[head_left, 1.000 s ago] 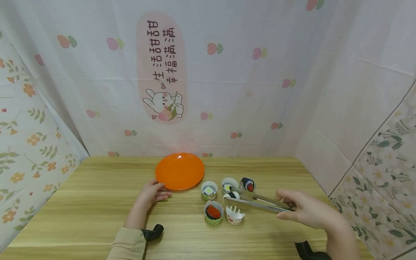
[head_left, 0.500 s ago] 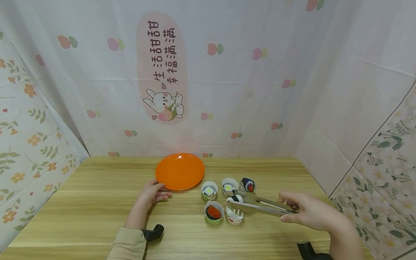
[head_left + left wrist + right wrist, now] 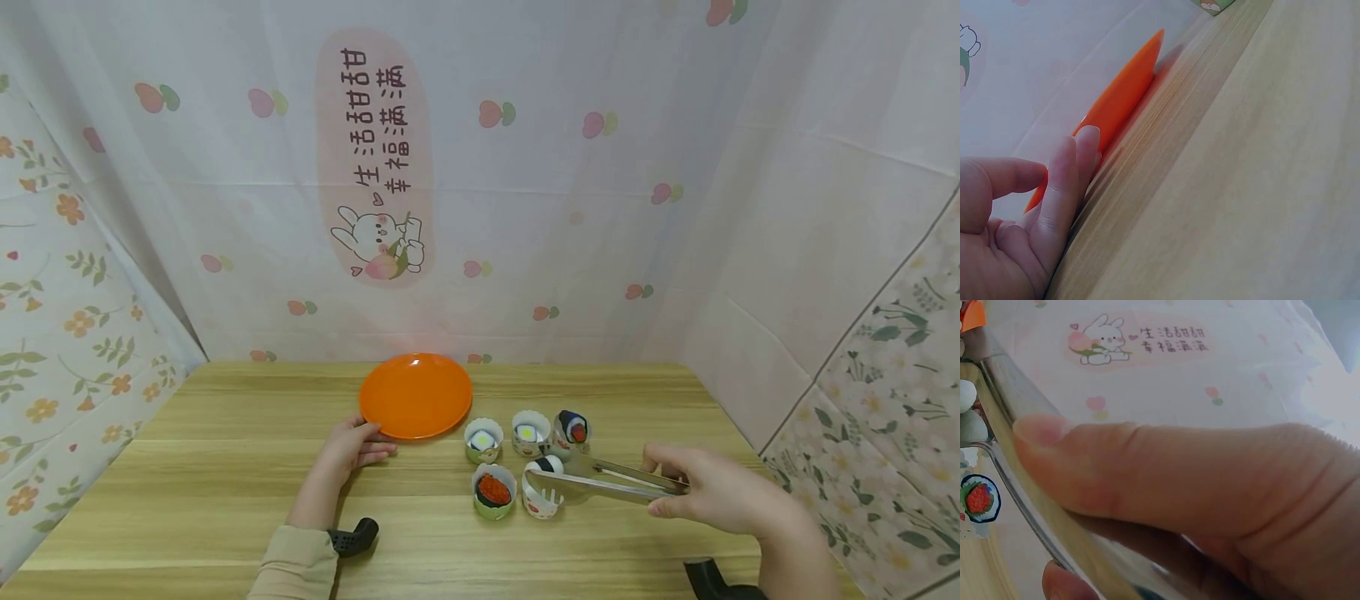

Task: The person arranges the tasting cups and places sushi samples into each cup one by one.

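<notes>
In the head view my left hand (image 3: pixel 352 446) holds the near-left rim of an orange plate (image 3: pixel 416 392). The left wrist view shows the thumb above the plate's rim (image 3: pixel 1119 97) and the fingers below. My right hand (image 3: pixel 705 487) grips metal tongs (image 3: pixel 618 490) between thumb and fingers. Between the tongs' tips sits a white sushi piece (image 3: pixel 546 464) with a black band, at the mouth of a white paper cup (image 3: pixel 537 505). One tong tip with prongs covers part of that cup. Whether the tips squeeze the sushi, I cannot tell.
Around it stand more paper cups with sushi: a red-topped piece (image 3: pixel 492 490) at left, yellow-centred rolls (image 3: pixel 482 440) behind, and a dark roll with red filling (image 3: pixel 573 427) at back right. A printed curtain (image 3: pixel 525 208) hangs behind the wooden table (image 3: pixel 247 467).
The tongs and the banded sushi have shifted slightly right and toward the viewer, bringing the sushi to the front cup's mouth. My left hand and the plate have stayed put.
</notes>
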`<state>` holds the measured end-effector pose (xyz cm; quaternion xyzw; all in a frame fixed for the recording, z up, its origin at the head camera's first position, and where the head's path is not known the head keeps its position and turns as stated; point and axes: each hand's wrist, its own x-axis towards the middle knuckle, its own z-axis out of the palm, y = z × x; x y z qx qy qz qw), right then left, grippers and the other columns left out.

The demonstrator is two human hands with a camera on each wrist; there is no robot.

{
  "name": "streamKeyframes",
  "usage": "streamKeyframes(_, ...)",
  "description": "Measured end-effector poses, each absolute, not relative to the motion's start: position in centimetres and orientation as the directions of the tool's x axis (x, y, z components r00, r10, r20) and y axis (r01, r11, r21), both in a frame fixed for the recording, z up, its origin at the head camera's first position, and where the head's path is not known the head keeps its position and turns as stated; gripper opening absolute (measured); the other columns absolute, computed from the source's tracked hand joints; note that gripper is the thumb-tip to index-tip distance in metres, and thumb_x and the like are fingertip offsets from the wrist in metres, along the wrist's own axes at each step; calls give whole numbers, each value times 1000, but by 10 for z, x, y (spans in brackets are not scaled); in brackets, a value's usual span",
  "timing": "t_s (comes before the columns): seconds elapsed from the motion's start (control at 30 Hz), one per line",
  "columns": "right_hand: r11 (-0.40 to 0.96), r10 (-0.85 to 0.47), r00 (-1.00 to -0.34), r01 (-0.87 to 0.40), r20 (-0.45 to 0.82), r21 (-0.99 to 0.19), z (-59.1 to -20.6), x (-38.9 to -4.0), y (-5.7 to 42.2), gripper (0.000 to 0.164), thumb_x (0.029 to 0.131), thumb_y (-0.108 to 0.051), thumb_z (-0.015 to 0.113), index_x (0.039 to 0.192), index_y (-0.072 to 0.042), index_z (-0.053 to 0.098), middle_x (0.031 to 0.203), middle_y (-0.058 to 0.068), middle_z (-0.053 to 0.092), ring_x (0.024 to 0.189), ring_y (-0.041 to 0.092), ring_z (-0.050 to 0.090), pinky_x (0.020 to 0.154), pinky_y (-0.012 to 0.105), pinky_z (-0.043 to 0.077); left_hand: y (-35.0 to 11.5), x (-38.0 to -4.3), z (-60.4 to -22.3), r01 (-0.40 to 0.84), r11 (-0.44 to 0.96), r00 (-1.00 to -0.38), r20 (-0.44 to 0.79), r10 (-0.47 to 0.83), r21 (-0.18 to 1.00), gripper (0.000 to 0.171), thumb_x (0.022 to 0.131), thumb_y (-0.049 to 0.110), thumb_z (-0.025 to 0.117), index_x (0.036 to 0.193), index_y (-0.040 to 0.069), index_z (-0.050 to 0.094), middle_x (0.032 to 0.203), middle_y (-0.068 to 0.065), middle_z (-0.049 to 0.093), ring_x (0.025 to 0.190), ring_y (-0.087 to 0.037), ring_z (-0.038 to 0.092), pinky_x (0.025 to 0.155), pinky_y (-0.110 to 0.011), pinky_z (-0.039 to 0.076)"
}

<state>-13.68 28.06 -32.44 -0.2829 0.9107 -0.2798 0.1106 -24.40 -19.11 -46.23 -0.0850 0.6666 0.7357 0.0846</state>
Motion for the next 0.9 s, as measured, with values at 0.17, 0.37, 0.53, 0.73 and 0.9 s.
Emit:
streamKeyframes(0.17, 708, -557, -829, -445, -47, -549, -326, -137, 278, 34, 81, -47, 70, 97, -21, 54, 70, -7, 40, 58, 2, 38, 46, 25, 33, -191, -244, -461, -242, -104, -970, -242, 16, 965, 35, 101, 7, 43, 131, -10, 36, 84, -16, 67, 71, -22, 69, 64, -30, 58)
streamKeyframes(0.37, 714, -548, -835, -431, -57, -551, -326, -137, 275, 31, 81, -44, 72, 95, -23, 55, 70, -8, 46, 58, 3, 41, 47, 23, 36, -191, -243, -461, -246, -106, -969, -247, 13, 963, 38, 101, 7, 44, 133, -11, 34, 85, -16, 67, 72, -23, 70, 65, -30, 58)
streamKeyframes(0.53, 710, -551, -832, -425, -68, -561, -325, -138, 273, 31, 81, -42, 73, 96, -21, 55, 71, -7, 47, 60, 3, 41, 48, 24, 35, -191, -243, -461, -248, -105, -969, -248, 13, 963, 38, 102, 8, 44, 134, -10, 34, 85, -17, 67, 72, -23, 70, 65, -31, 58)
streamKeyframes(0.73, 718, -542, -837, -411, -80, -561, -325, -139, 273, 33, 81, -42, 74, 98, -20, 55, 73, -6, 50, 61, 4, 44, 49, 24, 38, -190, -243, -461, -246, -105, -969, -246, 13, 964, 38, 102, 8, 43, 134, -11, 34, 84, -16, 67, 72, -23, 70, 65, -31, 58)
streamKeyframes(0.9, 722, -527, -844, -383, -99, -575, -325, -139, 272, 34, 80, -41, 75, 98, -21, 55, 74, -4, 51, 62, 6, 46, 50, 25, 38, -190, -243, -461, -240, -94, -971, -240, 10, 966, 37, 102, 7, 43, 134, -11, 34, 84, -15, 67, 71, -22, 70, 65, -31, 58)
